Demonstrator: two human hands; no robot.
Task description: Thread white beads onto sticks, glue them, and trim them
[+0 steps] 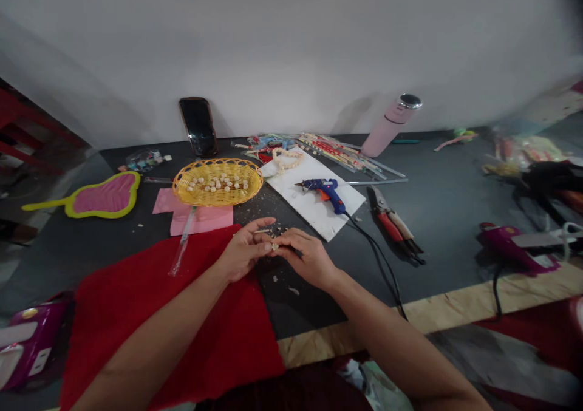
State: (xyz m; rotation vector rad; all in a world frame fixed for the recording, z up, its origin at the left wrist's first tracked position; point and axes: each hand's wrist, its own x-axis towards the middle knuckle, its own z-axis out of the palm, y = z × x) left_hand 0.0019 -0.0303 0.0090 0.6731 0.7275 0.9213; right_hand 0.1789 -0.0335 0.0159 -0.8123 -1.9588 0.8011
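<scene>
My left hand (246,251) and my right hand (306,257) meet over the dark table, just right of a red cloth (182,302). Between their fingertips is a small pale piece (275,247), pinched from both sides. A thin pale stick (262,231) shows by my left fingers. Behind my hands stands a yellow woven basket (218,182) with several small pale pieces inside. Crumbs lie on the table around my fingers. To the right, a blue glue gun (325,191) rests on a white board (298,201).
Pliers or shears (392,224) lie right of the board, past a black cord (380,250). A pink bottle (389,125), wrapped sticks (337,151) and a phone (199,125) are near the wall. A pink-and-yellow fan (104,196) lies left; purple devices (519,250) sit at both sides.
</scene>
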